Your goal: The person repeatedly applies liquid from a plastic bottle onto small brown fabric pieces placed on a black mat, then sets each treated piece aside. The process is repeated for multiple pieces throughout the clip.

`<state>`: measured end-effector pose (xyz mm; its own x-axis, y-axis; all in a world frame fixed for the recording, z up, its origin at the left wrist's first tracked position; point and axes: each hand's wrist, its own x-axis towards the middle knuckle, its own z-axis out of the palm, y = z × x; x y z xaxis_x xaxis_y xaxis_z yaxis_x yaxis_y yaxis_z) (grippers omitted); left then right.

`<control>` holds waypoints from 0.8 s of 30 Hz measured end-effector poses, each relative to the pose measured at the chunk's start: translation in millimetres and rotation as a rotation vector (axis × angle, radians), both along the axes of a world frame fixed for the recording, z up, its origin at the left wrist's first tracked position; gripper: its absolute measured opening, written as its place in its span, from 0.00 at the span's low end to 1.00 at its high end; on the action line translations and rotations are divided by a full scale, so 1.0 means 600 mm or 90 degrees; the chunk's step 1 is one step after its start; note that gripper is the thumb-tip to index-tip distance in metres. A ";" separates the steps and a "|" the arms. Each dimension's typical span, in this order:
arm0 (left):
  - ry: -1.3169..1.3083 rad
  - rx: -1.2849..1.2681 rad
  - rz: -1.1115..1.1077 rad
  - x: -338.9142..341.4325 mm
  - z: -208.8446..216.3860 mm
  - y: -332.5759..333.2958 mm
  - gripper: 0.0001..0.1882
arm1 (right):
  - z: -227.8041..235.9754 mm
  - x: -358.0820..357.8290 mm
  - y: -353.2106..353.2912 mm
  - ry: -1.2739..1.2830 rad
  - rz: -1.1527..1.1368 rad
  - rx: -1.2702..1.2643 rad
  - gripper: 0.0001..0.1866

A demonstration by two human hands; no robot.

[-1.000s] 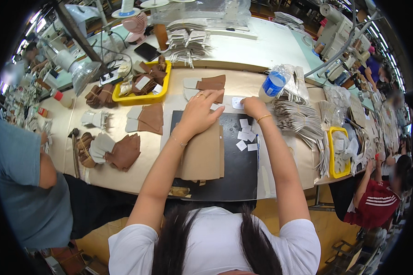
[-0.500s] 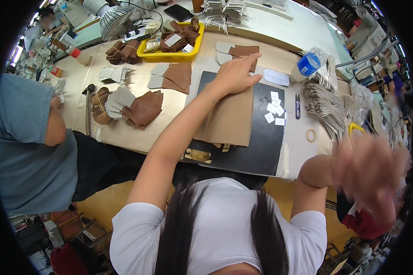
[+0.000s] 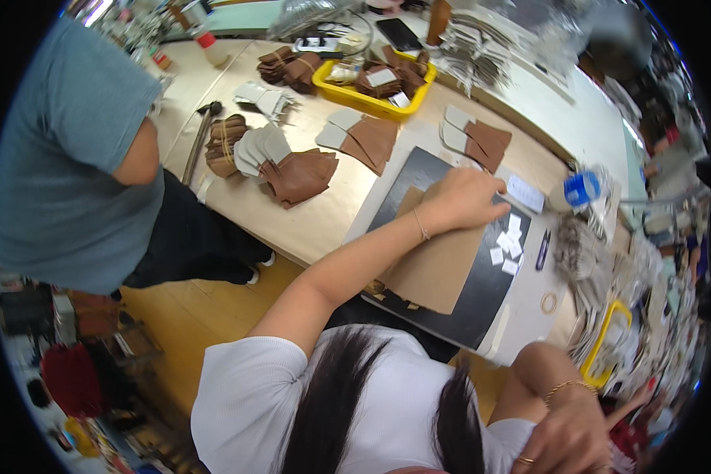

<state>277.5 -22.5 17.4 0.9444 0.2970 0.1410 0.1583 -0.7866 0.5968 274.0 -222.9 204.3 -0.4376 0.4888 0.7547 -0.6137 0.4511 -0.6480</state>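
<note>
Brown sheet (image 3: 434,275) on black board (image 3: 479,295), view's four o'clock, under unclenched, palm-down left hand (image 3: 464,199); white slips (image 3: 504,242) at sheet's two o'clock; right hand (image 3: 565,438) at its five o'clock, can't tell grip

Between four and five o'clock, the lower edge clips our right hand (image 3: 567,433); our left hand (image 3: 462,197) covers part of the brown sheet (image 3: 434,272); towards ten, we get the co-worker (image 3: 79,158) cropped above the shoulder!

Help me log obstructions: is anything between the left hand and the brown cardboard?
Nothing visible stands between them: the left hand lies over the far end of the brown cardboard, though the palm is hidden.
</note>
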 end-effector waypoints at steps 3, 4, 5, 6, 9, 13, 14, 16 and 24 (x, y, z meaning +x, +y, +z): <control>-0.259 -0.128 -0.009 -0.003 -0.005 -0.001 0.17 | -0.032 0.012 0.025 -0.258 0.068 0.006 0.14; -0.329 -0.132 0.032 -0.024 -0.004 0.005 0.17 | -0.052 0.023 0.035 -0.337 0.099 0.023 0.16; -0.399 -0.135 0.069 -0.058 -0.004 0.018 0.16 | -0.073 0.034 0.039 -0.463 0.060 0.073 0.18; -0.429 -0.128 0.110 -0.081 -0.004 0.026 0.17 | -0.086 0.039 0.027 -0.595 -0.018 0.091 0.20; -0.421 -0.219 0.260 -0.184 -0.033 0.057 0.19 | -0.155 0.071 -0.015 -0.646 -0.410 -0.147 0.31; -0.330 -0.255 0.475 -0.347 -0.136 0.082 0.24 | -0.224 0.082 0.003 -0.671 -0.793 -0.389 0.41; -0.298 -0.233 0.540 -0.373 -0.153 0.079 0.25 | -0.227 0.089 0.010 -0.622 -0.805 -0.418 0.43; -0.330 -0.402 0.750 -0.403 -0.155 0.073 0.29 | -0.212 0.086 0.014 -0.626 -0.819 -0.371 0.46; -0.422 -0.821 0.743 -0.555 -0.199 0.162 0.52 | -0.300 0.011 -0.018 -0.819 -0.875 -0.218 0.63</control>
<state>-55.6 74.7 -102.1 0.1016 0.8839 -0.4565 -0.2621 0.4665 0.8448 280.8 -233.9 24.5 0.1893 0.9707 0.1479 0.8565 -0.0896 -0.5083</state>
